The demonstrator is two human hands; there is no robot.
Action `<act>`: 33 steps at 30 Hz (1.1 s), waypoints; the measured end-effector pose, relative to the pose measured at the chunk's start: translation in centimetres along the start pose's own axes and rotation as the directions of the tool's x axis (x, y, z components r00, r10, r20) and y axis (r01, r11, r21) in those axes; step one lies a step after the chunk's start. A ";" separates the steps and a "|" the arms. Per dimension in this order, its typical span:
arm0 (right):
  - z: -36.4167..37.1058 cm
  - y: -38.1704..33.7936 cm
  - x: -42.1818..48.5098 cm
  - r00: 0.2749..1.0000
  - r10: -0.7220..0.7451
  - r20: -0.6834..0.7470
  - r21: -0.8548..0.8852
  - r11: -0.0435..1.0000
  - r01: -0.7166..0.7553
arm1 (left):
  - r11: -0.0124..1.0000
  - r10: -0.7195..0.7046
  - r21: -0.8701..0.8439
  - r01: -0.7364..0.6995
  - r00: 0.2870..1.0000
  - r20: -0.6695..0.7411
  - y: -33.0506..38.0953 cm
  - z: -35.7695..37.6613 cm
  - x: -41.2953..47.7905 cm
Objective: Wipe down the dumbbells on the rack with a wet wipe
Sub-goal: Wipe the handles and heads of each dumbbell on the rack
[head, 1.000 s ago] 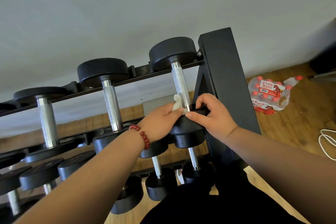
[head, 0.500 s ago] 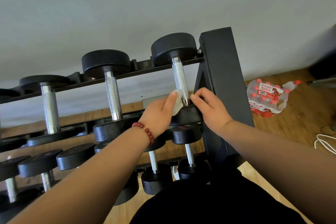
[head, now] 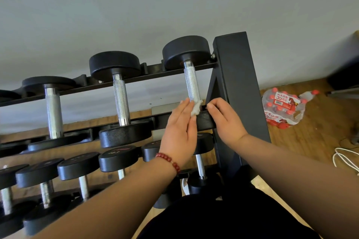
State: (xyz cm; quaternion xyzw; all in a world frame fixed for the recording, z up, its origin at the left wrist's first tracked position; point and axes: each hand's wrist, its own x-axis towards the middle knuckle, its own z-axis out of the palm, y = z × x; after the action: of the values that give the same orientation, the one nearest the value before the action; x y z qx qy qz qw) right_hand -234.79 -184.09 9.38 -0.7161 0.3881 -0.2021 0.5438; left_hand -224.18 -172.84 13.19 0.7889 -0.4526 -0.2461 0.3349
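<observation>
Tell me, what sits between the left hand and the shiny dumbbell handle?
A crumpled white wet wipe, pressed by the left hand against the handle, in the head view.

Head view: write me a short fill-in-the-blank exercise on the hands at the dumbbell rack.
The left hand presses a white ____ against the handle of the rightmost top-row dumbbell.
The right hand grips the near head of the same ____.
The red bead bracelet is on the ____ wrist.
On the floor right of the rack lies a pack of red-capped ____.
Missing: wipe; dumbbell; left; bottles.
</observation>
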 end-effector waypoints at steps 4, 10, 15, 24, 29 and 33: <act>-0.3 -0.2 0.0 1.000 -0.015 0.024 0.022 1.000 0.015 | 0.999 -0.030 0.028 0.029 0.999 0.026 -0.4 -0.9 -0.6; -0.6 0.3 -0.1 0.997 -0.028 0.078 0.074 0.997 0.022 | 0.993 -0.051 0.104 0.057 0.997 -0.055 1.3 1.0 1.5; -1.1 0.6 0.0 0.992 -0.030 0.125 0.048 0.999 0.024 | 0.991 0.054 0.133 -0.032 0.985 -0.165 0.3 1.9 -0.1; -1.6 0.6 0.2 0.985 -0.059 0.163 0.043 0.998 0.053 | 0.975 0.010 0.221 0.032 0.982 -0.188 1.2 3.6 -1.6; -1.8 0.8 0.1 0.980 -0.055 0.192 0.016 0.998 0.053 | 0.971 -0.100 0.187 0.146 0.967 -0.232 2.6 3.8 -1.0; -2.1 0.8 0.2 0.977 -0.062 0.205 0.001 0.998 0.063 | 0.974 -0.111 0.174 0.148 0.973 -0.204 2.8 4.4 -2.3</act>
State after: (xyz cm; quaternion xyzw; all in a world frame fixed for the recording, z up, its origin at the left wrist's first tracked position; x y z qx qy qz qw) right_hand -236.38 -185.64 9.31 -0.7465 0.3078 -0.1432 0.5722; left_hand -229.83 -173.20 12.56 0.8650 -0.3866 -0.1462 0.2845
